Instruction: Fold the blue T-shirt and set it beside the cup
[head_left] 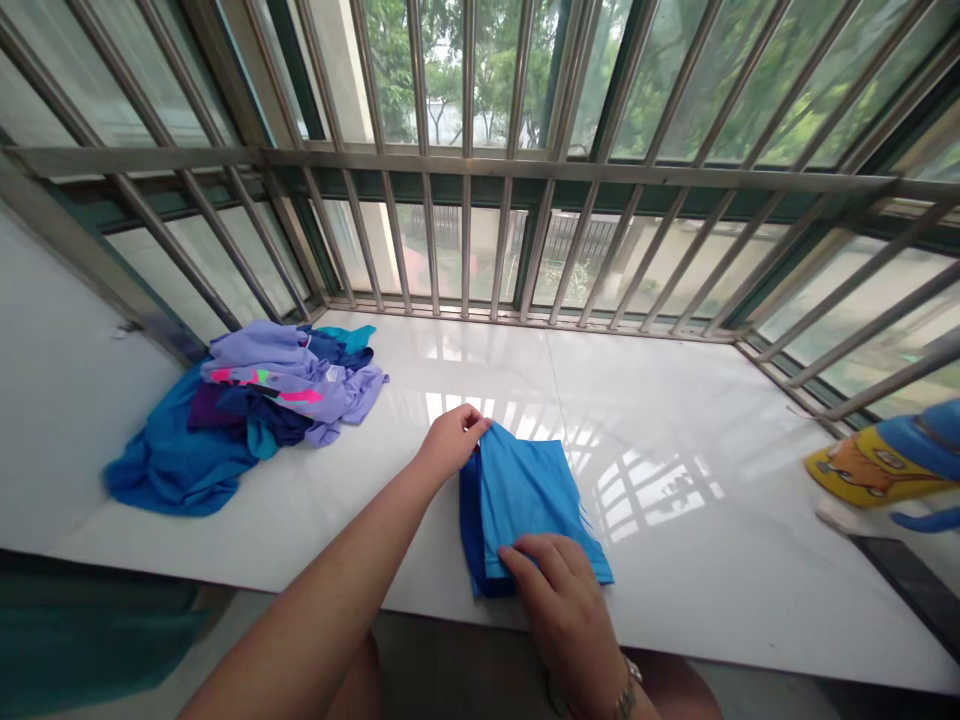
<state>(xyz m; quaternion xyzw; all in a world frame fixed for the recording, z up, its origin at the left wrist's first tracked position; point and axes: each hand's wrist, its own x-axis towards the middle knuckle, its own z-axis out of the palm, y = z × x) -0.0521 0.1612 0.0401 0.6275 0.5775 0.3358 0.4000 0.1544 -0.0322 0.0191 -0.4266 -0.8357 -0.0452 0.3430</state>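
Your left hand [454, 438] pinches the far left corner of a folded blue cloth [525, 505], thumb and fingers closed on the fabric edge. Your right hand [559, 590] lies flat on the cloth's near edge, fingers spread and pressing down; it grips nothing, only pins the fabric to the sill [675, 560].

The cloth sits between your two hands, on the near part of the white sill, just in from its front edge. It is folded into a rough rectangle. Its long axis runs from the left hand's pinch, away from you, toward the right hand, close to you, leaning slightly rightward as it comes near. A darker blue layer shows along its left side beneath the brighter top layer. The right side of the cloth is free, with no hand on it. Both hands touch the cloth; the left holds the far end, the right weighs on the near end.

Well apart to the left, near the wall, lies a heap of clothes [247, 410] in blue, lilac and dark purple, with pink marks. The left hand is the nearer one to it. At the far right edge rests a yellow and blue item [885, 460], partly cut off. Metal window bars [465, 160] rise behind the sill, with green trees beyond.
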